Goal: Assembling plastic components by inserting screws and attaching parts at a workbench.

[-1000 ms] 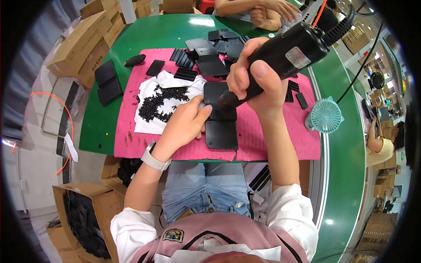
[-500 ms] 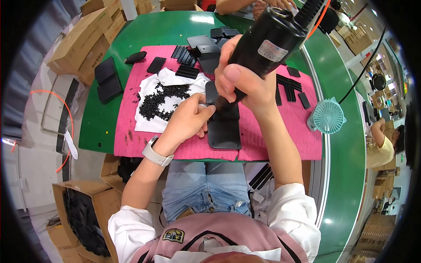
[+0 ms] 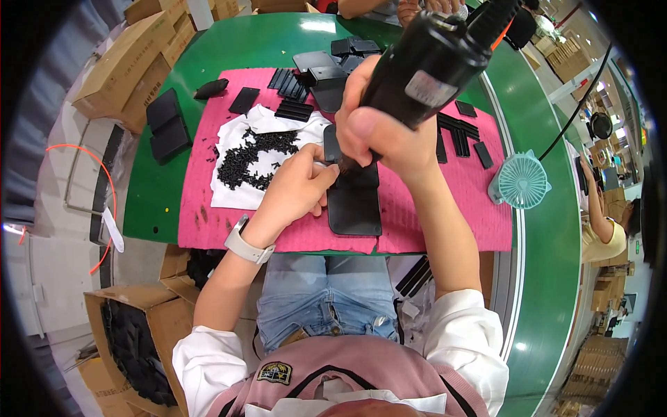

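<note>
In my right hand is a thick black electric screwdriver, tilted, its lower end pointing down at a black plastic part. My fingers wrap round its body, and the tip is hidden behind them. The black part lies flat on a pink mat, made of joined rectangular panels. My left hand is closed at the part's left edge, thumb and forefinger close to the screwdriver's lower end. Just left of it, many small black screws lie heaped on a white cloth.
Black strips, flat black plates and more panelled parts lie around the pink mat on the green table. A teal fan stands at the right. Across the table is another person's arm. Cardboard boxes stand at the lower left.
Both hands stay almost in place, with the screwdriver still at the black part. The whole view has shifted slightly. At the far right, a background person's arm has risen.
</note>
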The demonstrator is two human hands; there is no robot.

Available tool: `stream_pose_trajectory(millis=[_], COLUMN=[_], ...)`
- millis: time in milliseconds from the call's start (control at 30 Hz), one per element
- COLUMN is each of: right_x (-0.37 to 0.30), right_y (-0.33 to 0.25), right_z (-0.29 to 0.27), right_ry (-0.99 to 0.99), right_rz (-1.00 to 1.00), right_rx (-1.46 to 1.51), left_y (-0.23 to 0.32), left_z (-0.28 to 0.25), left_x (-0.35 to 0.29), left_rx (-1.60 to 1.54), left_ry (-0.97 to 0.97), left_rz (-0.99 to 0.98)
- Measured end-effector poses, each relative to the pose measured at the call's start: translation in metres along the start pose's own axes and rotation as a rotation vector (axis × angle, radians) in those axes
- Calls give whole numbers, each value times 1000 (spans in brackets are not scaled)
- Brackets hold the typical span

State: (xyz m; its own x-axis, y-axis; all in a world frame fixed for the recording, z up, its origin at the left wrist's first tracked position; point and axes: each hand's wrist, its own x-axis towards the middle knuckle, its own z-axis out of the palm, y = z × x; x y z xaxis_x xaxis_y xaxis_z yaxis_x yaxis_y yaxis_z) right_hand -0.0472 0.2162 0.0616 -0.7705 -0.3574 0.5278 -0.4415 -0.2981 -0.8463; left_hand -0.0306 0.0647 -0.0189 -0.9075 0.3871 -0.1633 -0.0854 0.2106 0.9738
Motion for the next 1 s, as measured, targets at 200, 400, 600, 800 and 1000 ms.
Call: stream_pose_trajectory(millis=[200, 400, 600, 800, 1000], right_x=[-13, -51, -94, -97, -91], right_y=[-3, -34, -66, -47, -29], right_z=[-2, -15, -28, -12, -1], right_ry=[-18, -100, -256, -329, -366], right_rz=[-84, -269, -371, -285, -267], right_rx=[43, 497, 397, 447, 390], left_y=[-2, -13, -13, -125, -318], left_z=[3, 11, -2, -149, -276], left_x=[1, -19, -66, -252, -471], left_rx=[93, 451, -11, -476, -516], left_ry=[26, 372, 435, 1659, 2107], left_rz=[15, 262, 495, 236, 281])
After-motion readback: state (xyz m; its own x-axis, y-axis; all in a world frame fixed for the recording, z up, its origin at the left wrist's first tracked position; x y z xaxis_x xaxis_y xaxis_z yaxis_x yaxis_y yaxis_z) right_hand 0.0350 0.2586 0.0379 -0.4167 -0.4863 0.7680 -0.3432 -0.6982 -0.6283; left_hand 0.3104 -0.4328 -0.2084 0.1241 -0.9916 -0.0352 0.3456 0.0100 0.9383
